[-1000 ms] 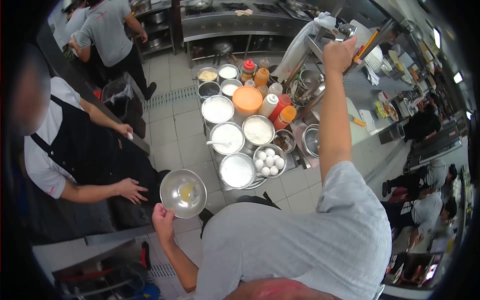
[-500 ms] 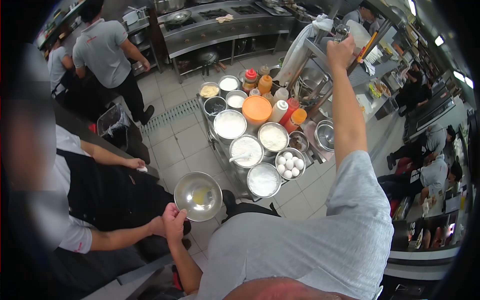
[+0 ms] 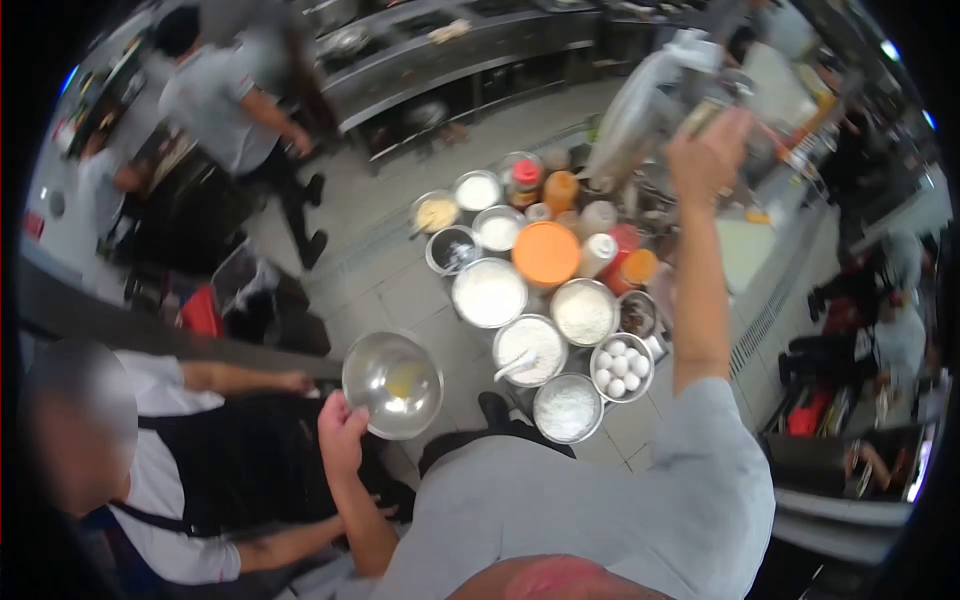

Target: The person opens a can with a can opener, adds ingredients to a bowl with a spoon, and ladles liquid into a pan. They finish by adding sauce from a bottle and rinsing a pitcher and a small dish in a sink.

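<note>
You are wearing a plain light-gray, short-sleeved shirt of soft-looking cloth [image 3: 600,510], broad and smooth across your back and shoulder, with shallow creases and a thin line running down it. Its loose right sleeve [image 3: 708,430] ends in a straight hem above your elbow (the left cuff is out of sight). Below it, your bare right hand [image 3: 708,155] is blurred; your left hand [image 3: 342,435] is bare too. Past the shirt's edge, you have on a black lower garment [image 3: 495,437] and a dark, rounded shoe [image 3: 493,408].

Right hand [image 3: 708,155] motion-blurred; glare in steel bowl [image 3: 393,384]; edges black, fisheye-curved.
</note>
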